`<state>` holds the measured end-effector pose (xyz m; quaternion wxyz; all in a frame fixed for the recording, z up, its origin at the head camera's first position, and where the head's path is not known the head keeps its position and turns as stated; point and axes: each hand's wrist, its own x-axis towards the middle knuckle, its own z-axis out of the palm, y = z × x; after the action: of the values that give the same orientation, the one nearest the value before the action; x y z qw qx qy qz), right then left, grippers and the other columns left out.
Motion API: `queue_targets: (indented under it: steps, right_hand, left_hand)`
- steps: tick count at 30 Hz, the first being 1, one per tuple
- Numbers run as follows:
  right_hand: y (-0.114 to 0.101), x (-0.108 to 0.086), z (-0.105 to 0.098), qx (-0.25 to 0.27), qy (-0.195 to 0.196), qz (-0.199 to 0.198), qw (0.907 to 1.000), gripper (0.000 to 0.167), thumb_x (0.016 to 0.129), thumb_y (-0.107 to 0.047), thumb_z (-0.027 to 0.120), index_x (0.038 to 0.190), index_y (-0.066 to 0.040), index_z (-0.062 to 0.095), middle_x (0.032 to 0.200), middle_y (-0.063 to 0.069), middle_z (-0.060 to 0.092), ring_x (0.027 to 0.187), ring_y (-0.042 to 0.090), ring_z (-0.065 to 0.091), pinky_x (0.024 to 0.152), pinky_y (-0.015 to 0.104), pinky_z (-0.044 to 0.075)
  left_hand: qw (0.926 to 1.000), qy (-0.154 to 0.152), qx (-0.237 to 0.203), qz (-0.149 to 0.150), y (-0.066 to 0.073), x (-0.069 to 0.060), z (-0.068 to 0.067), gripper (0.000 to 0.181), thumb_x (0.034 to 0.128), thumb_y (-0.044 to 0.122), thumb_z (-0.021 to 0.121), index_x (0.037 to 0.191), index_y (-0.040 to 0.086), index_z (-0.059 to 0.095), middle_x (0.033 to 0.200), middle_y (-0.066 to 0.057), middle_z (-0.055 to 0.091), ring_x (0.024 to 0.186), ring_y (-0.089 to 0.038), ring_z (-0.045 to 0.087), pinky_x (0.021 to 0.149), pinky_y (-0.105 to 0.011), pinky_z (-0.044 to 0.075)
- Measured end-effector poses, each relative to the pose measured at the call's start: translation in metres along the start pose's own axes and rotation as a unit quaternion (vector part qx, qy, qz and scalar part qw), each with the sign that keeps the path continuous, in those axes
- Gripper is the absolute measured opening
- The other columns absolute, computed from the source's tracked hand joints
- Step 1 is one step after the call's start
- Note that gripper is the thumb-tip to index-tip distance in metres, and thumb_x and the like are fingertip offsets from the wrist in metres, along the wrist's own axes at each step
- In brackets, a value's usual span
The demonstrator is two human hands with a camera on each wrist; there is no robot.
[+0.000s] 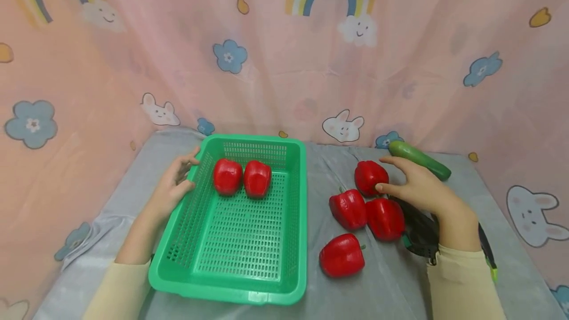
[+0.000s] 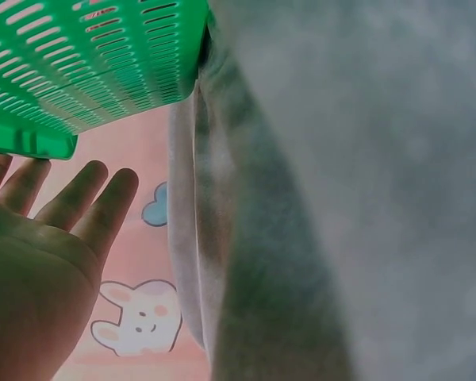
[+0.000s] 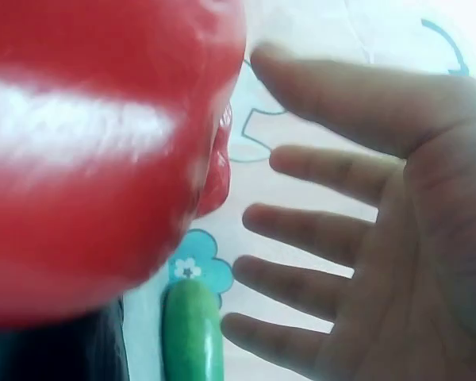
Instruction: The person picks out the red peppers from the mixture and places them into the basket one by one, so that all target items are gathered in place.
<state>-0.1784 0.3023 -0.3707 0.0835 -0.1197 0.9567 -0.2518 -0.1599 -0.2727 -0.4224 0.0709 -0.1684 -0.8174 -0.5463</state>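
A green basket (image 1: 249, 221) stands on the grey cloth with two red peppers (image 1: 227, 177) (image 1: 257, 179) in its far part. My left hand (image 1: 171, 186) is at the basket's left rim, fingers spread; the left wrist view shows the fingers (image 2: 103, 206) straight beside the basket wall (image 2: 103, 55). To the right of the basket lie several red peppers (image 1: 348, 209). My right hand (image 1: 418, 186) is at the farthest of these, a pepper (image 1: 371, 178), with thumb and fingers apart. In the right wrist view, the hand (image 3: 365, 230) faces a large near pepper (image 3: 95, 159) and holds nothing.
A green cucumber-like vegetable (image 1: 420, 160) lies behind my right hand, at the cloth's far edge. Dark objects (image 1: 420, 233) lie partly hidden under my right forearm. A pink patterned curtain (image 1: 275, 83) hangs behind the grey cloth (image 1: 329, 293).
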Motion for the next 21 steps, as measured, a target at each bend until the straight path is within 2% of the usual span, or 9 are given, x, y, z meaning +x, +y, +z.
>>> queue_targets:
  steps: [4, 10, 21]
  right_hand:
    - [0.004, -0.007, 0.001, 0.02, -0.006, 0.007, 0.9997, 0.094, 0.091, -0.042, 0.086, 0.165, -0.006, 0.041, 0.163, 0.031, 0.043, 0.143, 0.058, 0.042, 0.093, 0.076, 0.055]
    - [0.012, -0.011, 0.001, 0.021, 0.008, 0.023, 0.9995, 0.092, 0.092, -0.043, 0.085, 0.166, -0.011, 0.042, 0.165, 0.029, 0.04, 0.144, 0.057, 0.039, 0.094, 0.078, 0.052]
    - [0.018, -0.01, 0.0, 0.014, -0.009, 0.013, 0.9998, 0.09, 0.093, -0.04, 0.084, 0.165, -0.007, 0.042, 0.162, 0.03, 0.044, 0.142, 0.056, 0.042, 0.096, 0.08, 0.05]
  left_hand:
    - [1.0, -0.002, 0.0, -0.001, 0.0, 0.001, 0.0, 0.045, 0.0907, -0.008, 0.054, 0.136, -0.006, 0.051, 0.176, -0.014, 0.034, 0.155, -0.059, 0.031, 0.122, -0.078, 0.021]
    - [0.9998, -0.007, -0.01, -0.014, -0.001, 0.002, 0.002, 0.046, 0.0915, -0.007, 0.055, 0.138, -0.005, 0.051, 0.177, -0.012, 0.033, 0.157, -0.057, 0.029, 0.124, -0.076, 0.019]
    - [0.9997, -0.006, -0.023, -0.012, -0.002, 0.001, 0.0, 0.047, 0.0905, -0.01, 0.052, 0.137, -0.007, 0.05, 0.178, -0.013, 0.031, 0.158, -0.054, 0.027, 0.124, -0.076, 0.016]
